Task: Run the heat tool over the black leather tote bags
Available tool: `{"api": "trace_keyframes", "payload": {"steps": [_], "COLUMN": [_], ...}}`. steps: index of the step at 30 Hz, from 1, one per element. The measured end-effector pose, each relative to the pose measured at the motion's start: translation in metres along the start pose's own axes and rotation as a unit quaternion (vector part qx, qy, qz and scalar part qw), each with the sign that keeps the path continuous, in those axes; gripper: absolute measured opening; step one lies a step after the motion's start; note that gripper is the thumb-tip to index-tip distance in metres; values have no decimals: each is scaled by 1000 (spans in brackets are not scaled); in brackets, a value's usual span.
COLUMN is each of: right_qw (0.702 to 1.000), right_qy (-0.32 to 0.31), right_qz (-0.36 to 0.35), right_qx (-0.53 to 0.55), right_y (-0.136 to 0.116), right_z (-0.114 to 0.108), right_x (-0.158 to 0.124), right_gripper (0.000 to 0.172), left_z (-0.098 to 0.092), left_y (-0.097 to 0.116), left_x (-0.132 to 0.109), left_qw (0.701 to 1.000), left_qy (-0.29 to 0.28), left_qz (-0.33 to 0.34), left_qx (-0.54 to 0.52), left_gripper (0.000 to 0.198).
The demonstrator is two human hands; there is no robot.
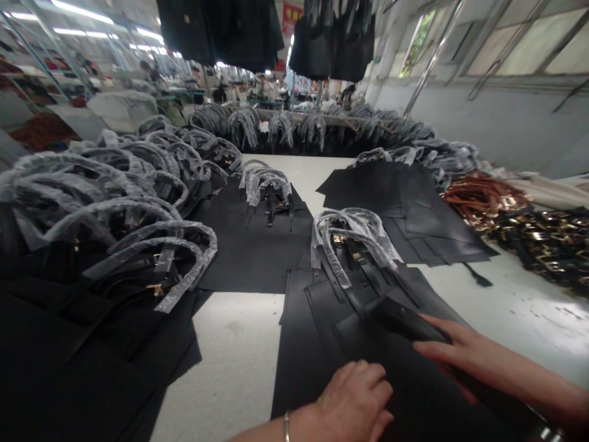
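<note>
Curled fingers on my left hand (353, 396) rest low over a black leather panel (304, 362); whatever they may pinch is hidden. My right hand (455, 350), to the right of it, is closed around a long black piece (407, 320). One end of that piece reaches over the panel, and its other end runs under my forearm toward shiny metal at the lower right; its exact kind is unclear. Just beyond my hands, plastic-wrapped bag handles (354, 227) with gold buckles lie on the stacked black panels.
More black panels with wrapped handles (184, 245) pile up on the left. Black panels (396, 196) lie at the back right, beside brown straps (483, 196) and black straps with gold buckles (547, 239). Black bags (331, 49) hang overhead. The white tabletop (230, 356) shows between piles.
</note>
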State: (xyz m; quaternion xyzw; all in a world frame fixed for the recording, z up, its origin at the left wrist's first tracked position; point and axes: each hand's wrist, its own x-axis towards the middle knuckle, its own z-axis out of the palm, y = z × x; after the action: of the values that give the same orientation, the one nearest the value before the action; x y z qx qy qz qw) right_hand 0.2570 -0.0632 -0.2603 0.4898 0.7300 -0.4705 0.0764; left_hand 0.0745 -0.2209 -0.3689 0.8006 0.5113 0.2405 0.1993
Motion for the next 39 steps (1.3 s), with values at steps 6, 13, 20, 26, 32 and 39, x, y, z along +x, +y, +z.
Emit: {"api": "trace_keyframes", "payload": {"steps": [6, 13, 20, 26, 32, 39], "right_qw": [989, 995, 991, 978, 963, 938], "right_qy": [-94, -1, 52, 99, 97, 231], "right_qz": [49, -47, 10, -1, -28, -67], "right_qx": [101, 93, 120, 185, 251, 250], "right_y": [12, -27, 40, 93, 91, 75], "right_z": [14, 11, -19, 5, 15, -5], "right_x": [11, 36, 8, 4, 23, 38], "right_gripper": [52, 52, 59, 72, 70, 68], "left_z": [1, 4, -30, -36, -29, -50], "left_y": [6, -1, -21, -39, -44, -31], "left_x": [8, 18, 63, 84, 96, 97], "left_qw": [997, 992, 927, 890, 675, 655], "left_qy": [30, 62, 108, 125, 127, 95], "left_qz": [-64, -93, -343, -390, -371, -274], "left_qx": [42, 56, 105, -200, -625, -698], "left_gripper": [43, 27, 54, 34, 47, 50]}}
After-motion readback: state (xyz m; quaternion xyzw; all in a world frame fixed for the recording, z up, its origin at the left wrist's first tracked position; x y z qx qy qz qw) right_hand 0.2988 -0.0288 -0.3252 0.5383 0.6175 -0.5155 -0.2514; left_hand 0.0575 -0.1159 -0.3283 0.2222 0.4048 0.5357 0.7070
